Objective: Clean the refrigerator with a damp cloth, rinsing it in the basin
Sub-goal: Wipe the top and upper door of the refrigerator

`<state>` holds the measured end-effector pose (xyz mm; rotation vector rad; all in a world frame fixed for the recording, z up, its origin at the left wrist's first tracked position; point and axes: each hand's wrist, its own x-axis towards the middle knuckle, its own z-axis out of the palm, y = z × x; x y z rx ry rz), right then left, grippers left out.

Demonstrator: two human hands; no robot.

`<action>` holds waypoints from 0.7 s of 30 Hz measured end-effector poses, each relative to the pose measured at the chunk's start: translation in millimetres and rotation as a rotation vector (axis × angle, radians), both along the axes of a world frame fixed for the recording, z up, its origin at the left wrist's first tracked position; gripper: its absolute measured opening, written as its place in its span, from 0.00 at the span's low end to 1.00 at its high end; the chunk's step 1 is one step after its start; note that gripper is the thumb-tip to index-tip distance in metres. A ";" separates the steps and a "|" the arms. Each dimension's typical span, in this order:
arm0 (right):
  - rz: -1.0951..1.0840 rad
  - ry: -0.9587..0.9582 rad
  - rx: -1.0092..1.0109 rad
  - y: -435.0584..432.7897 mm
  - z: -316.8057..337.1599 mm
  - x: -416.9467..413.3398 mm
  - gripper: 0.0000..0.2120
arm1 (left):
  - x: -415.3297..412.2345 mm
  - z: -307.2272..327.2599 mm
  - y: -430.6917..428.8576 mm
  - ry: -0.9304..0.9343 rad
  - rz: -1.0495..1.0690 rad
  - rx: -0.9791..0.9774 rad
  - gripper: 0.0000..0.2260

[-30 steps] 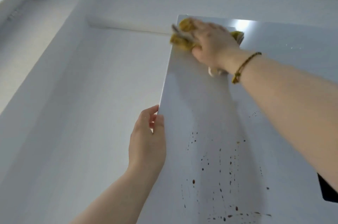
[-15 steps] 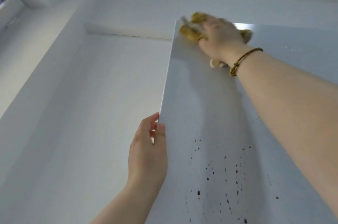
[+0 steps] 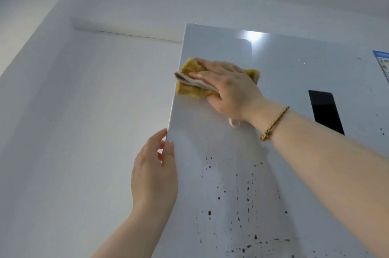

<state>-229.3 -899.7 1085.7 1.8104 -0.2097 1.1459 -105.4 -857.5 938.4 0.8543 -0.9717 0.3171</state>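
The left hand (image 3: 154, 170) holds the left edge of the fridge door (image 3: 280, 81), fingers curled around it. Up higher, the right hand (image 3: 229, 91) lies flat on the yellow cloth (image 3: 189, 81), fingers straight and close together, pointing left. The cloth stretches sideways near the door's top-left edge. Dark spots (image 3: 237, 215) sit lower down.
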 end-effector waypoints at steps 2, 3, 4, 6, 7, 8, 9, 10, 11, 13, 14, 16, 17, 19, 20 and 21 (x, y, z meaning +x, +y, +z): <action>-0.019 -0.238 0.141 -2.1 27.7 -13.5 0.23 | -1.6 -0.3 0.3 0.002 -0.007 0.015 0.13; -0.031 -0.349 0.190 -1.1 36.4 -19.5 0.23 | -1.5 -0.6 0.4 0.004 -0.010 0.019 0.13; -0.038 -0.422 0.210 0.4 39.6 -22.9 0.24 | -1.1 0.1 0.7 0.006 -0.016 0.020 0.13; -0.061 -0.444 0.194 0.2 30.2 -20.4 0.23 | -1.9 0.0 1.4 0.008 -0.019 0.012 0.13; -0.053 -0.404 0.178 -2.0 19.2 -16.7 0.23 | -2.1 0.1 1.7 0.007 -0.012 0.006 0.14; -0.032 -0.341 0.152 -3.4 4.7 -13.3 0.23 | -2.5 -0.5 2.5 0.008 -0.002 0.007 0.14; -0.012 -0.258 0.124 -3.9 -10.2 -10.9 0.22 | -2.7 -0.3 4.0 0.010 0.007 0.010 0.14; 0.000 -0.166 0.089 -3.5 -23.8 -9.5 0.23 | -1.6 0.3 5.4 0.009 0.021 0.016 0.14; 0.001 -0.075 0.038 -4.8 -33.4 -12.6 0.25 | -3.4 0.7 5.2 0.011 0.041 0.024 0.14; -0.043 0.080 0.001 -6.6 -37.2 -22.7 0.25 | -5.1 1.7 5.9 0.011 0.145 0.035 0.15; -0.065 0.117 0.022 -7.3 -32.5 -31.4 0.24 | -8.4 1.5 6.3 0.005 0.217 0.030 0.15; -0.084 0.092 0.046 -12.9 -13.3 -46.8 0.25 | -18.0 0.5 6.5 -0.064 0.375 0.000 0.18; -0.099 0.054 0.053 -17.5 -2.1 -57.6 0.25 | -28.7 -0.7 5.0 -0.126 0.447 -0.021 0.21; -0.109 -0.042 0.087 -27.0 24.2 -82.1 0.25 | -53.2 0.7 -2.0 -0.282 0.541 -0.061 0.26; -0.093 -0.098 0.110 -34.3 37.9 -98.4 0.24 | -68.4 4.5 -9.2 -0.363 0.573 -0.071 0.27; -0.078 -0.156 0.145 -40.3 49.4 -113.7 0.24 | -82.0 9.0 -15.8 -0.436 0.584 -0.063 0.28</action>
